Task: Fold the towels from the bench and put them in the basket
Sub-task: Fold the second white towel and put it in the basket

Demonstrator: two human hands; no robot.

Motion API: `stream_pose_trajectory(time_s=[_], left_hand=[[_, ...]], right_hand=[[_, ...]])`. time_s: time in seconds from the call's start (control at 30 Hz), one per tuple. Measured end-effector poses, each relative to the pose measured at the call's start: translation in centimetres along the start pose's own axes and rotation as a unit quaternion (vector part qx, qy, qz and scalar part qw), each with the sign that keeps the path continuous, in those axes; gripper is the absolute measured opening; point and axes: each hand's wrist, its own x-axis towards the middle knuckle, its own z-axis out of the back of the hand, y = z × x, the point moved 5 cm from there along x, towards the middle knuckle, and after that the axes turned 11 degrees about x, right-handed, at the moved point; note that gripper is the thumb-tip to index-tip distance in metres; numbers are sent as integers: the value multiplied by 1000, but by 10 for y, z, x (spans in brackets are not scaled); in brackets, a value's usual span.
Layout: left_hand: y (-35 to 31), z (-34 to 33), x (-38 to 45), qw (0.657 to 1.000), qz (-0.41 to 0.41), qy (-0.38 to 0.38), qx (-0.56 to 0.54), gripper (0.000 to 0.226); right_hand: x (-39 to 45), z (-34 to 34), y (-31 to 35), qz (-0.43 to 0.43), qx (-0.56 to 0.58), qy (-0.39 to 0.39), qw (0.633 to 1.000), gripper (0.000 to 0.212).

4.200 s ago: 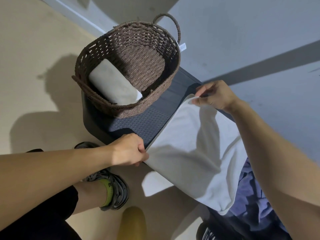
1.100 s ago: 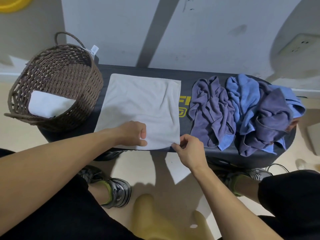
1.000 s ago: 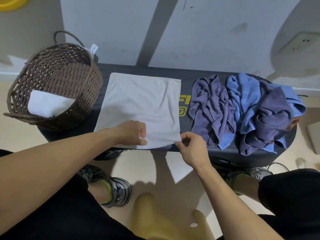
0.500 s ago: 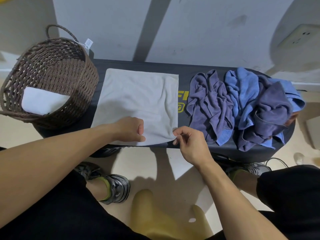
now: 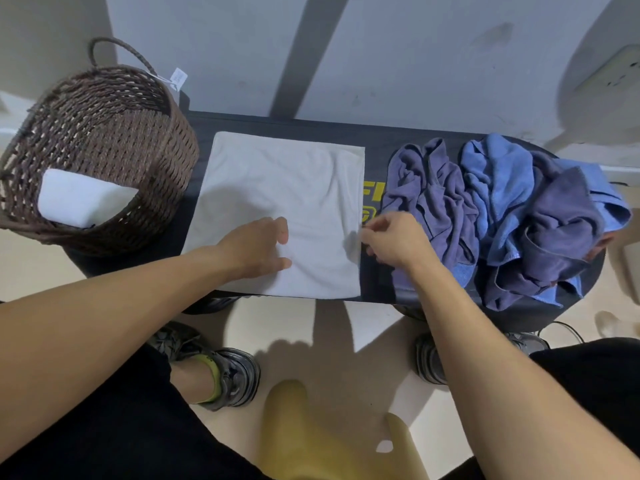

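The dark counter [image 5: 374, 292] carries everything. At its left end stands a brown woven basket [image 5: 114, 126] holding one folded white towel [image 5: 83, 199] against its near wall. A pale grey towel [image 5: 287, 188] lies spread flat and nearly square at the counter's middle; a crumpled heap of purple and blue towels [image 5: 512, 209] fills the right end. The left hand [image 5: 258, 245] rests on the flat towel, fingers relaxed. The right hand [image 5: 394, 240] pinches its right edge.

Both forearms bare, no sleeves visible. Left hand [image 5: 258, 247] and right hand [image 5: 394, 241] ungloved. Black shorts [image 5: 114, 427]. Grey-black sneakers [image 5: 230, 374]; yellow-green sock [image 5: 209, 379] on left ankle
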Motion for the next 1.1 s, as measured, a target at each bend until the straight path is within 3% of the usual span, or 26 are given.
stream_pose_trajectory(time_s=[0.17, 0.3, 0.4, 0.6, 0.63, 0.7, 0.77, 0.87, 1.03, 1.1], left_hand=[[-3, 2, 2, 1000, -1, 19, -1, 37], [-1, 3, 6, 999, -1, 39, -18, 38], [1, 3, 10, 998, -5, 51, -33, 38], [11, 25, 27, 984, 13, 166, -69, 21], [17, 38, 36, 988, 23, 132, -76, 16], [32, 72, 58, 997, 49, -20, -56, 5], [46, 100, 79, 987, 50, -154, -20, 11], [66, 108, 109, 987, 43, -154, 13, 24], [82, 114, 133, 979, 72, -173, 81, 9], [86, 118, 138, 983, 80, -146, 77, 10]], right_hand=[[67, 0, 60, 85, 17, -64, 994, 22], [114, -5, 75, 83, -50, -56, 994, 34], [134, -7, 75, 83, -92, -22, 992, 22], [152, 8, 75, 107, -95, -30, 989, 15], [155, 8, 74, 103, -104, -24, 989, 15], [161, 7, 71, 93, -106, -17, 990, 15], [165, 6, 68, 84, -105, -21, 991, 18], [171, 8, 65, 78, -100, -10, 992, 24], [178, 16, 55, 53, 67, 38, 996, 26], [179, 18, 52, 55, 74, 58, 994, 22]])
